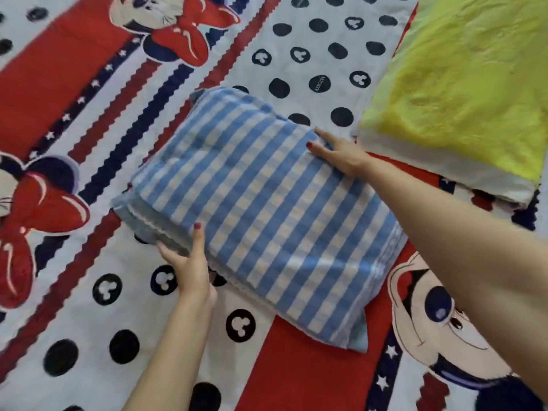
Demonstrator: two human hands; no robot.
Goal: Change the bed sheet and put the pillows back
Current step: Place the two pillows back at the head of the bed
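The blue checked pillow lies flat on the cartoon-print bed sheet, slanting between the person's two hands. The left hand takes its near-left edge: the thumb lies on top of the checked cover while the fingers curl down along the side, so it grasps that edge. The right hand lies on the far-right edge with its fingers stretched out, pressing on the cloth rather than closing round it; whether any fingertip hooks under the edge I cannot tell.

Just beyond the right hand, a little apart from the checked one, a second pillow in a yellow-green cover rests on the same sheet.

To my eye the checked pillow will be light and soft, a thing that sags in the middle and folds if lifted by one corner. The cover looks like plain woven cotton, loose over the filling, so a pinch of fabric alone would slide and bunch. Better to take it at two opposite edges, hands well apart, much as they sit now, gripping filling and cover together, and it should carry level. Nothing here is fragile; the only nuisance I would expect is dragging it and rucking up the spread sheet
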